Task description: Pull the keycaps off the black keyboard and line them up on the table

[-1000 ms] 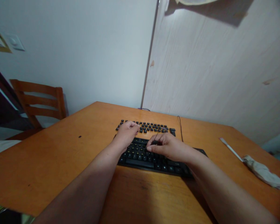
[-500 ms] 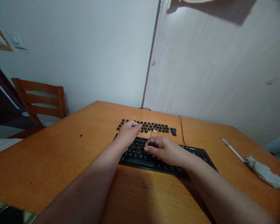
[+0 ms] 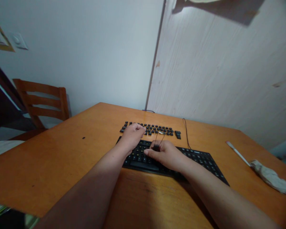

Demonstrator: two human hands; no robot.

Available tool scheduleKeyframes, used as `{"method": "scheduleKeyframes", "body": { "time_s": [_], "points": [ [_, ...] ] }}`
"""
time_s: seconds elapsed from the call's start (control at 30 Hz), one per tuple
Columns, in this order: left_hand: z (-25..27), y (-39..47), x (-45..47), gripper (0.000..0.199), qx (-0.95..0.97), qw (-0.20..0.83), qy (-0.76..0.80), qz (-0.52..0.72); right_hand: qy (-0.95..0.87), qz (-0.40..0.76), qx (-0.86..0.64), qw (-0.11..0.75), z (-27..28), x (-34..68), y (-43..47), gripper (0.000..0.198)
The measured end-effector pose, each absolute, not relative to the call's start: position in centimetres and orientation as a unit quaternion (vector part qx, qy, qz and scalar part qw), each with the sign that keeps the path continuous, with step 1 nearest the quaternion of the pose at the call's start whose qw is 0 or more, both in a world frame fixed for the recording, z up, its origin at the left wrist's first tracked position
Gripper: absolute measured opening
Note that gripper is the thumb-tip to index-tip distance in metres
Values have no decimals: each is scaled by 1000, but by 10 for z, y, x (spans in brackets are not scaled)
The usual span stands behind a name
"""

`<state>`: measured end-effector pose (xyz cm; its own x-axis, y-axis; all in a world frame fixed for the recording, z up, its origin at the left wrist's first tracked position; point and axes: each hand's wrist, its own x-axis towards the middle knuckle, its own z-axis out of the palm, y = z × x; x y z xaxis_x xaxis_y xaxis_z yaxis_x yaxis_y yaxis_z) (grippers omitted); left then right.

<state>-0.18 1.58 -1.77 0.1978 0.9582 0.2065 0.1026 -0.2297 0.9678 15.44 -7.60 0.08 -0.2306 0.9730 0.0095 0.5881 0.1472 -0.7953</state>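
**Okay, the right hand (image 3: 165,155) has slid left and the wire tool (image 3: 156,147) is in plain sight**

Compared with a second ago, the person's right hand has drifted toward the left of the frame over the keyboard (image 3: 201,158), so a lot more of the board's right end shows past the wrist. The tool's two thin wires now stand clear above the knuckles, pointing away toward the top of the frame. To me that reads as the tool being between keys rather than hooked on one. The left hand (image 3: 132,135) has hardly budged.

As for grip: the right hand is pinching the tool's dark handle between thumb and fingers. The left one is loosely curled just left of center, over the left part of the loose keycaps (image 3: 154,128), and I can't tell whether there's anything in it.

The keyboard sits around lower center on the orange-brown tabletop (image 3: 90,165). It's black, with a bare patch in the left-middle where little yellowish dots show instead of caps. The space bar (image 3: 144,165) is still on, and so are the keys toward the right end. The loose caps lie in rough rows just beyond it, near mid-frame.
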Motion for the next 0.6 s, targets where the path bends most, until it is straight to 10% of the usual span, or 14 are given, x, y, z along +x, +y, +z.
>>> {"method": "scheduleKeyframes", "body": {
  "time_s": [0.6],
  "points": [
    [-13, 9, -2, 24, 664, 430, 438, 427, -619, 359, -606, 347, -3, 148, -74, 14]
  ]
}}
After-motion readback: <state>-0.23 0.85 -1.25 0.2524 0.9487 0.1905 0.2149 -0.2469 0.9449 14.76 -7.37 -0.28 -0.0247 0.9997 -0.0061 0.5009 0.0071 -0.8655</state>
